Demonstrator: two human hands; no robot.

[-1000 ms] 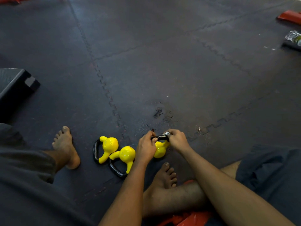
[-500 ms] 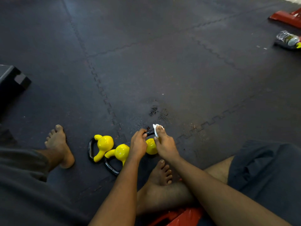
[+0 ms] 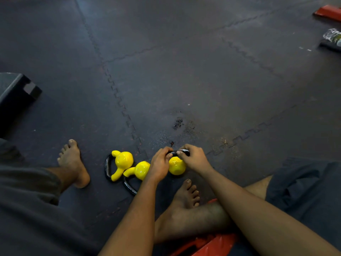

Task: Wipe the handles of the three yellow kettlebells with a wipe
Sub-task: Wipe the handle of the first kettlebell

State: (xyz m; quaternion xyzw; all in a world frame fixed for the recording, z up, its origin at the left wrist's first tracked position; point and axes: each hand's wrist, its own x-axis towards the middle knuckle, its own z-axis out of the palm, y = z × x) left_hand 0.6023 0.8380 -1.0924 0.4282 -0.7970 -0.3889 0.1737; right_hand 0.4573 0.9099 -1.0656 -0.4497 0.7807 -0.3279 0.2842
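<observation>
Three yellow kettlebells with black handles lie in a row on the dark floor mat between my legs. The left kettlebell (image 3: 123, 161) and the middle kettlebell (image 3: 140, 170) lie on their sides, untouched. The right kettlebell (image 3: 176, 166) stands with its black handle (image 3: 173, 153) at the far side. My left hand (image 3: 160, 164) grips the left end of that handle. My right hand (image 3: 193, 157) is closed over the handle's right part; a sliver of white wipe (image 3: 183, 150) shows at its fingertips.
My bare feet (image 3: 73, 163) (image 3: 186, 195) rest on the mat beside the kettlebells. A dark box (image 3: 16, 95) stands at the left. A plastic bottle (image 3: 333, 36) and a red object (image 3: 327, 13) lie at the far right. Something red (image 3: 208, 242) lies under my leg.
My right hand has come down from a raised pose with the wipe showing and now closes over the handle. My left hand has kept its hold.
</observation>
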